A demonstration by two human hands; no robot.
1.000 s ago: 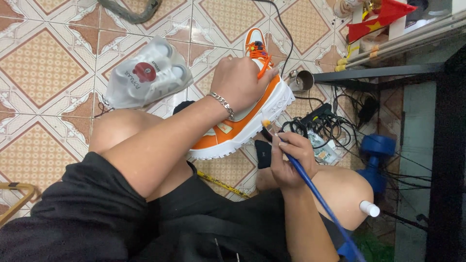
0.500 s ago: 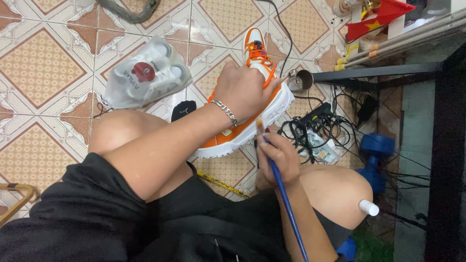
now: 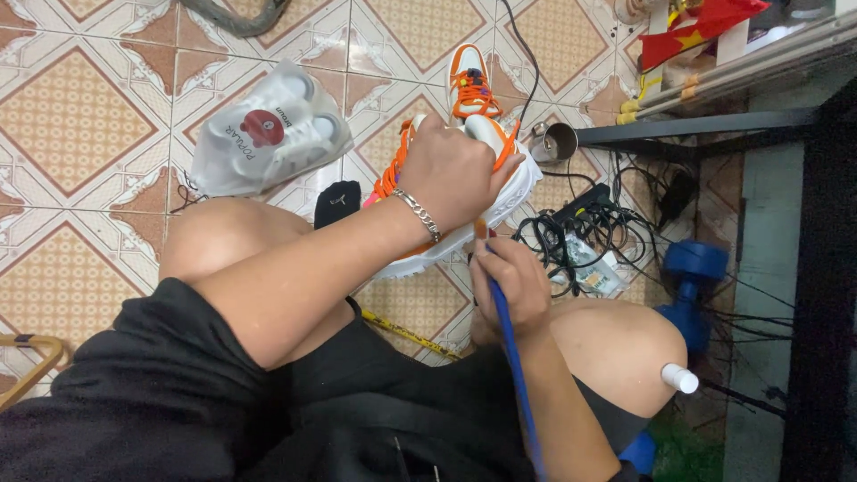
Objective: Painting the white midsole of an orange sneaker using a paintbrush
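Sneaker: orange and white sneaker [image 3: 464, 201] tilted above the tiled floor [image 3: 80, 98], between the person's knees
Left hand: left hand [image 3: 455, 174] clamped over the sneaker's upper, steadying it
Right hand: right hand [image 3: 509, 286] pinching a blue-handled paintbrush [image 3: 509, 344], tip at the white sole edge
Risk: a slip of the grip could likely smear the brush over the sole; the tangled cables [image 3: 580, 236] lie near
Change: half a second ago the sneaker lay flatter; it is now tipped up more, the brush closer to the sole
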